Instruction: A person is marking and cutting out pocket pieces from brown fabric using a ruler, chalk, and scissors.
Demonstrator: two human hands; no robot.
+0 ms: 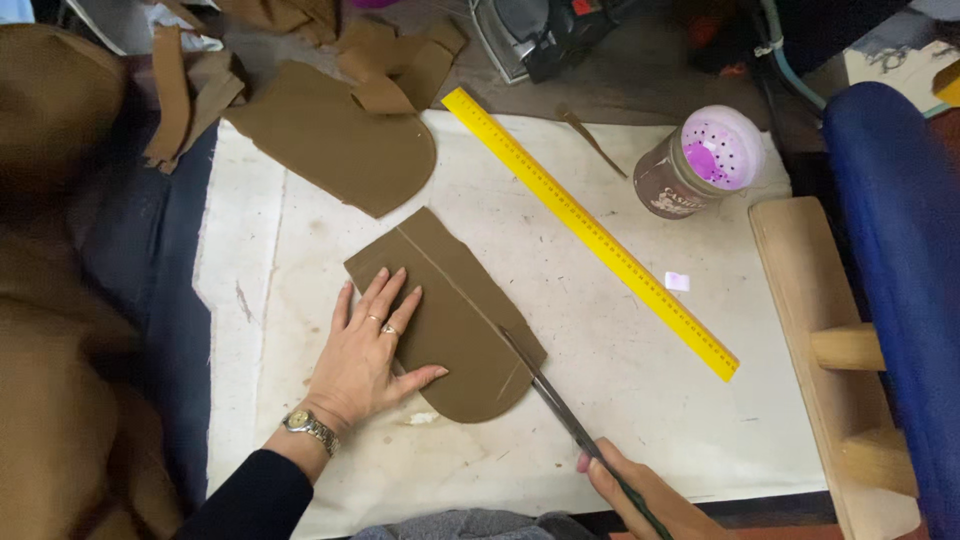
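A flat brown fabric piece with one rounded end [445,315] lies on the white cloth-covered work board [620,400], just left of the long yellow ruler [590,232]. Its long axis runs on a diagonal, from a squared end at the upper left, far from the person, to the rounded end at the lower right, which points toward the person's right side. A pale marked line follows that same axis near the piece's right edge, roughly parallel to the ruler.

The left hand [368,355] lies flat on the piece's left half, fingers spread and pressing down, gripping nothing. The right hand [640,490], below the ruler's near end, is closed around the dark handles of long metal scissors [555,395], whose blades reach up into the rounded end beside the marked line; how wide the blades stand I cannot tell.

The cut could wander off the line if the blades angle away from the piece's axis, since the line is faint and narrow. The fabric may slide or pucker near the blades, because the holding hand sits well to the left of them. The left thumb lies nearer the blade path than the fingers, so a slip could nick it.

Left of the ruler's far end lies a larger brown fabric piece of the same shape [335,140]; to the ruler's right stands a jar with a perforated purple lid [705,160].
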